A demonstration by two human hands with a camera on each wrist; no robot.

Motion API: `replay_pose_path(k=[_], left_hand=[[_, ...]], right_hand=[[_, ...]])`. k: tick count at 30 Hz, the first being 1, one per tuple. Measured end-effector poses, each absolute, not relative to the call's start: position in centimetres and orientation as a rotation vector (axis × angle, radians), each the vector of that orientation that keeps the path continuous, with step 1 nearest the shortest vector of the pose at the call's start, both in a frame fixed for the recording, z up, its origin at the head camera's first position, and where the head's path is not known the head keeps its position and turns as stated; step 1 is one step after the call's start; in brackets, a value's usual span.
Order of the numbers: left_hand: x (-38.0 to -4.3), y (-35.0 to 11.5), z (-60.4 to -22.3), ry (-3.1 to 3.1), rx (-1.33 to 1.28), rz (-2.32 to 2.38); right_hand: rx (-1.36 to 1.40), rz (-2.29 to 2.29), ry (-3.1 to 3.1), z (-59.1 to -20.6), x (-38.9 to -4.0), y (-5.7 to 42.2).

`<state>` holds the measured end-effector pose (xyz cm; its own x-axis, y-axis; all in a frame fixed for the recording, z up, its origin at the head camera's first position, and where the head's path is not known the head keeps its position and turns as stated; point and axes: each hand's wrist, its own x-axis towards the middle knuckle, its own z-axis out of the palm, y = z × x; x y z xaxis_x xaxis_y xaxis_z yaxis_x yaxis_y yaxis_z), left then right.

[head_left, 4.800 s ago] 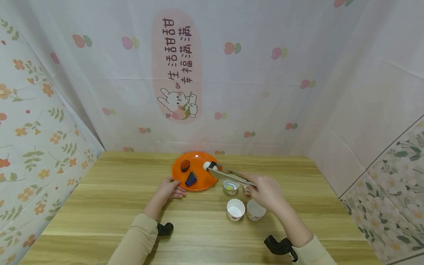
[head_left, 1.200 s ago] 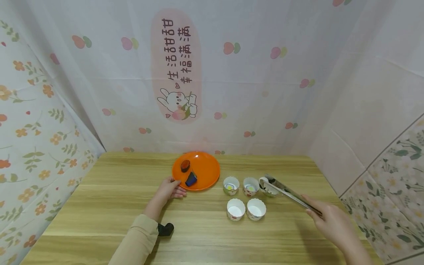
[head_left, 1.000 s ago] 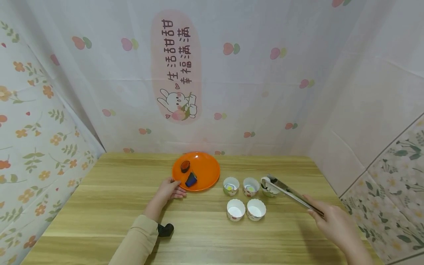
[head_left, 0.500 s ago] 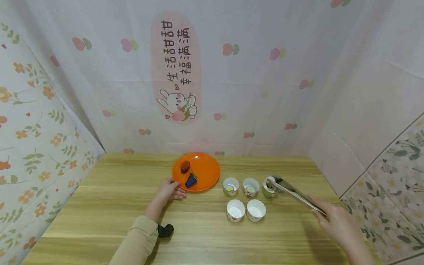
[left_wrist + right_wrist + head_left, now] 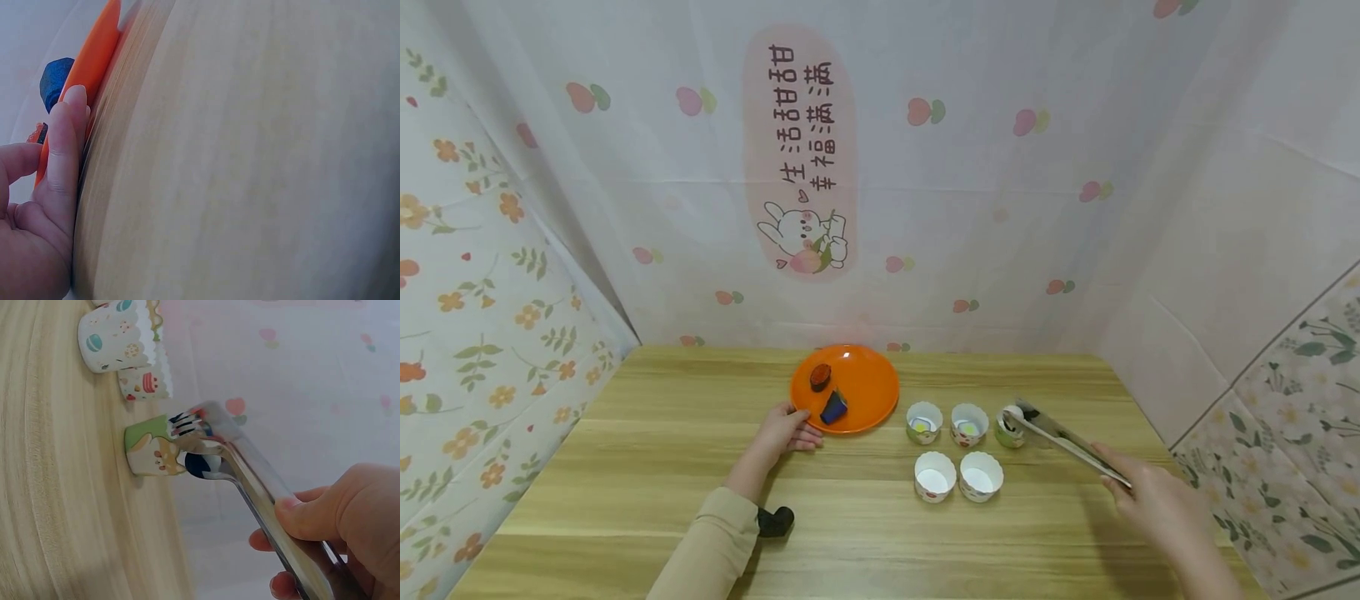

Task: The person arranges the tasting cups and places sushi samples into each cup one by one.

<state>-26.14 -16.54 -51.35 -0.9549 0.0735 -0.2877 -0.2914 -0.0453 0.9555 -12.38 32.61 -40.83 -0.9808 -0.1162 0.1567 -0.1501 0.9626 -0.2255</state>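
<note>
At the near left rim of the orange plate, my left hand pinches the edge, thumb above and fingers beneath. On the plate are a sushi piece topped with red roe and a dark blue wrapped sushi piece. My right hand grips metal serving tongs, one tip of which is slotted like a fork. The tong tips are at the mouth of the green paper cup with an animal print. A white sushi piece with a black band shows there, partly hidden by the tongs.
Left of the green cup stand two paper cups with something yellow-green showing inside. Two white-lined paper cups stand nearer to me. A printed cloth hangs behind the wooden table.
The tongs have carried the white sushi piece from the plate to the rightmost cup, where it has sunk lower and the tips have shifted slightly right. My left hand has stayed at the plate.
</note>
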Motion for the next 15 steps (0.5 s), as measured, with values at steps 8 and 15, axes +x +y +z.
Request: replay_pose_path(k=[8,15], left_hand=[[-26.15,-16.49,-51.31,1.961,-0.245,2.095],[-26.11,-16.45,-51.31,1.991,-0.242,2.084]], right_hand=[[0.209,0.369,-2.971,-41.28,-12.61,32.77],[0.2,0.412,-2.972,-41.07,-12.64,32.78]])
